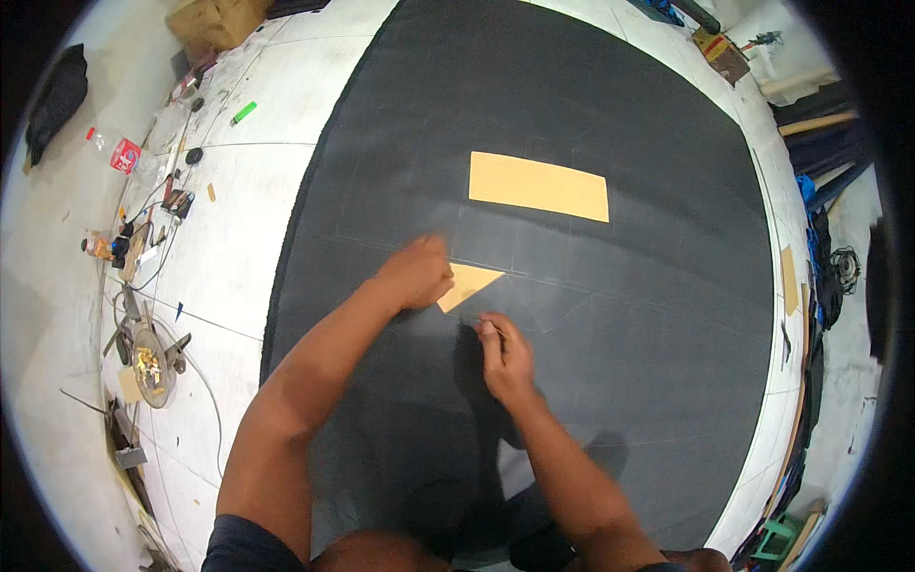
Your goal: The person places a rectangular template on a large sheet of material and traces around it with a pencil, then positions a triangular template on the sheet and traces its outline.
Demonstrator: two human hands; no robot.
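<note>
— Clutter (143,248) lines the white floor's left edge: wires, a green marker (243,112). And the left hand (416,274)?

— Pressed flat, fingers together, on a small tan template (469,284) lying on the dark fabric (610,362).

— The right hand (503,355)?

— Just beside it, fingers pinched around something too small to tell. A larger tan rectangle (538,186) lies beyond.

Green marker (243,112), red-labelled packet (124,154), cardboard box (217,19), green stool (775,540), tangled wires (143,243)

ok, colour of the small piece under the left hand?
Tan card piece, on dark cloth; head view.
</note>
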